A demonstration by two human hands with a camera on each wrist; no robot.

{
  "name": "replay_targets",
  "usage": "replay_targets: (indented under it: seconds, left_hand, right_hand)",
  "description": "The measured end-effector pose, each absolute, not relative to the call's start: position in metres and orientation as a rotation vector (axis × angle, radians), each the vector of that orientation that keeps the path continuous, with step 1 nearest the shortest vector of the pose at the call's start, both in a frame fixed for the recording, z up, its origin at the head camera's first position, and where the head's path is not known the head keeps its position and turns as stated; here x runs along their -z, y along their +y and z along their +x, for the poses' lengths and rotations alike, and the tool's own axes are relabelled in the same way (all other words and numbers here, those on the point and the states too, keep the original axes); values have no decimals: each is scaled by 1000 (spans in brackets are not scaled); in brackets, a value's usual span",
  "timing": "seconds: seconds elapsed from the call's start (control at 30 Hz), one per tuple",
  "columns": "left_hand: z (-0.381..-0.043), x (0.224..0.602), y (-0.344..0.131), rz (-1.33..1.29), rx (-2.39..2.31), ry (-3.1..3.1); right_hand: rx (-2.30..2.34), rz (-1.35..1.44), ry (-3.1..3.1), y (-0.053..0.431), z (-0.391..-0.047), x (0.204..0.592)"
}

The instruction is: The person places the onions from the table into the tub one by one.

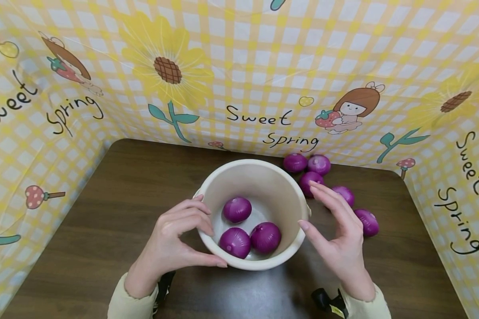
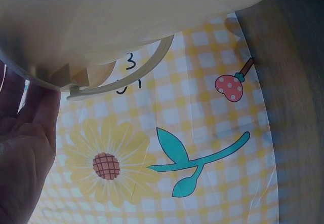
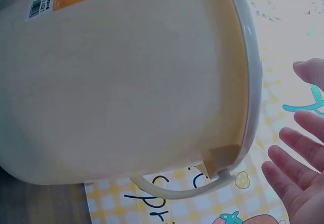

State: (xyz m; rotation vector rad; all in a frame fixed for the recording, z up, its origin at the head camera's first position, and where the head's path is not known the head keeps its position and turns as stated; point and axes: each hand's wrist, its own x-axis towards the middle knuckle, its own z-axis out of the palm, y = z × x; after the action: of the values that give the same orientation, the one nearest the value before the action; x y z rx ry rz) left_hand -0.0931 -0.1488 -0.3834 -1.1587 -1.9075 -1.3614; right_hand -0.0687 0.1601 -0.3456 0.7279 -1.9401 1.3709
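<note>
A cream plastic bucket [image 1: 249, 264] stands upright on the table with three purple onions [image 1: 237, 210] inside. My left hand [image 1: 175, 235] is at the bucket's left rim, fingers curved over the edge and thumb along the outside front, holding it. In the left wrist view, the fingers [image 2: 43, 105] pass behind the rim beside the handle [image 2: 136, 77]. To the right, my right hand [image 1: 341, 239] is spread beside the bucket, holding nothing. A gap shows between its fingertips [image 3: 276, 153] and the rim in the right wrist view.
Several more purple onions [image 1: 295, 163] lie on the dark wooden table [image 1: 104, 212] behind and right of the bucket, some close to my right hand. Yellow checked cloth [image 1: 247, 53] with flower and cartoon prints hangs along the back and both sides.
</note>
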Motion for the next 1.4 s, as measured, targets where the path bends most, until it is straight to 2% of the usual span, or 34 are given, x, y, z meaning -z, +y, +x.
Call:
replay_targets:
  seconds: [0.53, 1.4]
  left_hand:
    - [-95, 384, -149, -1160, 1345, -1904]
    - [-95, 387, -149, -1157, 1345, -1910]
  right_hand:
    - [-1447, 696, -1887, 174, -74, 347]
    - [-1403, 447, -1920, 198, -74, 344]
